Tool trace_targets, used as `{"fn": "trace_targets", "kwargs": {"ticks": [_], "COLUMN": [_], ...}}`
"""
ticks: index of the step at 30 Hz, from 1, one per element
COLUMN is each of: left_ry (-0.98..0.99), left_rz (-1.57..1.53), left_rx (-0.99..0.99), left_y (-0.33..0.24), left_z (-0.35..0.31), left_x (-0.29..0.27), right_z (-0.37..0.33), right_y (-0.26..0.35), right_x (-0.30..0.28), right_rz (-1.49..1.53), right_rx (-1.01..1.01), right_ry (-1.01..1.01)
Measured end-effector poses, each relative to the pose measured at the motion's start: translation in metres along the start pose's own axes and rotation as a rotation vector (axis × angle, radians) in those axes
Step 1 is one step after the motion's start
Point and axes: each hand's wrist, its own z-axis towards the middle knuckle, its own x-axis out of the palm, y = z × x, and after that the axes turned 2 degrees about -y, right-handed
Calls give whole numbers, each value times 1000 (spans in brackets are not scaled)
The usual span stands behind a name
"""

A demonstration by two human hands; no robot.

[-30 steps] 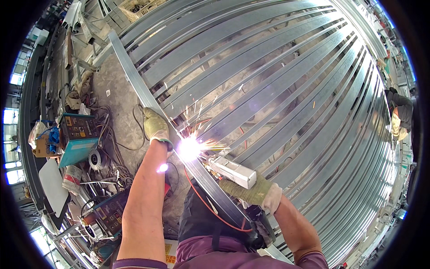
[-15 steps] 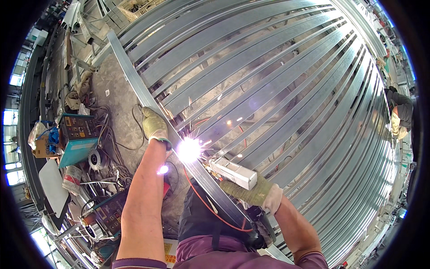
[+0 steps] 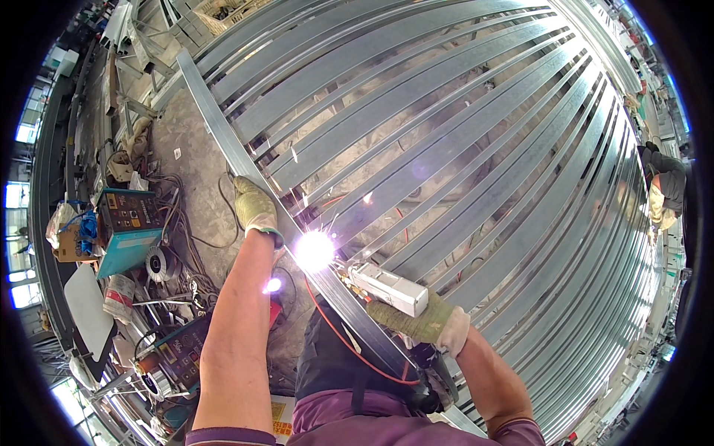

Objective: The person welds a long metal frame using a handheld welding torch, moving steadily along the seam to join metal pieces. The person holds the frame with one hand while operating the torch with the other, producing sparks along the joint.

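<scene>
A bright arc with sparks (image 3: 314, 251) burns on the long steel edge tube (image 3: 223, 134), where the cross slats meet it. In a green-grey work glove, my right hand (image 3: 416, 316) is closed around a welding torch, whose tip points at the arc. A white oblong box (image 3: 390, 286) sits over the torch and hides part of my grip. My left hand (image 3: 256, 207), also gloved, is closed on the edge tube just beyond the arc. Glare hides the joint itself.
Grey steel slats (image 3: 357, 149) fan out to the right. On the left stand a teal welding machine (image 3: 130, 245), a second machine (image 3: 182, 353), a wire spool (image 3: 158, 262) and tangled cables (image 3: 178, 201). An orange hose (image 3: 342, 342) crosses near my body. Another person (image 3: 662, 186) bends at the far right.
The spray of sparks has changed shape, and the glare hangs at nearly the same spot. Both hands and the torch have barely moved.
</scene>
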Motion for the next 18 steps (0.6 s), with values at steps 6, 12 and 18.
{"fn": "trace_targets", "kwargs": {"ticks": [6, 12, 18], "left_ry": [-10, 11, 4], "left_rz": [-13, -22, -27], "left_rx": [-5, -16, -58], "left_y": [-4, -8, 11], "left_z": [-3, -10, 12], "left_x": [-8, -2, 3], "right_z": [1, 2, -4], "right_y": [-4, -14, -3], "right_x": [1, 1, -1], "right_rz": [-9, 41, -10], "right_rx": [-31, 87, 140], "right_ry": [27, 64, 76]}}
